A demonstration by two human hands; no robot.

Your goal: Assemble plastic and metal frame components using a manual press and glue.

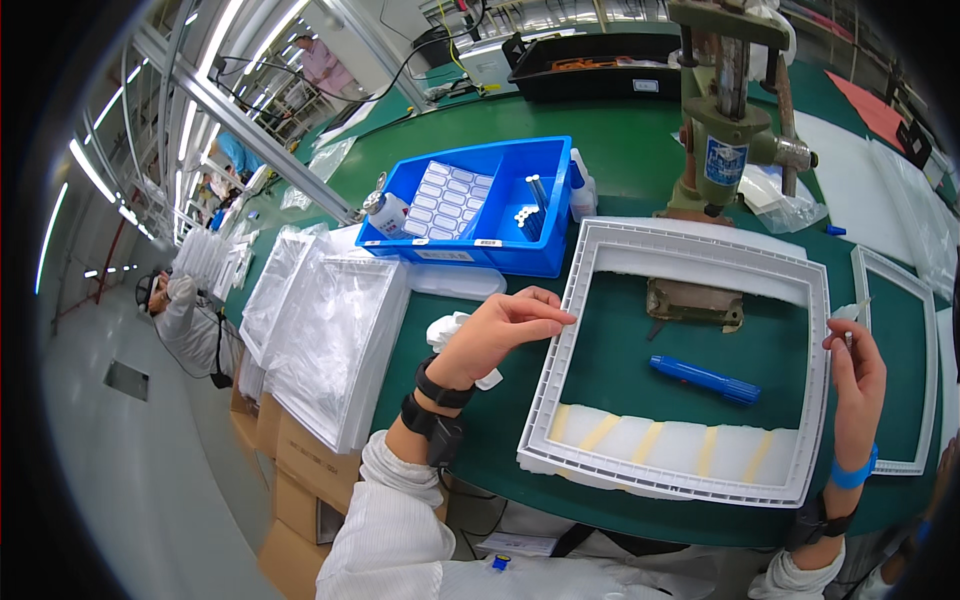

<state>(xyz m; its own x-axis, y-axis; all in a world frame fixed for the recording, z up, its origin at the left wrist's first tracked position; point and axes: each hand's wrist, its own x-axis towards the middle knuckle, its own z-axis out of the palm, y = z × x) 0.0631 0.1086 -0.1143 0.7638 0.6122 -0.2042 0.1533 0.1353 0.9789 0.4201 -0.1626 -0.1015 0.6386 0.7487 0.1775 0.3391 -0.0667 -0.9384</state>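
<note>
A white rectangular plastic frame [815, 400] lies in front of me, with white foam strips under its top and bottom sides. My left hand [510, 335] is at its left side, thumb and fingertips closed on the rim. Beside the right side, my right hand [856, 378] has its fingers bent around a small whitish piece with a thin tip; its kind is too small to make out. Inside the frame's opening, a blue marker pen [705, 380] rests on the green mat. A metal block [695, 303], part of the press base, also shows there.
Behind the frame stands a green hand press [722, 130]. A blue divided bin [470, 262] holds label sheets, a bottle and small rods. Bagged frames [325, 330] are stacked at left above cardboard boxes [310, 470]. Another white frame [925, 380] lies right. Co-workers appear farther off.
</note>
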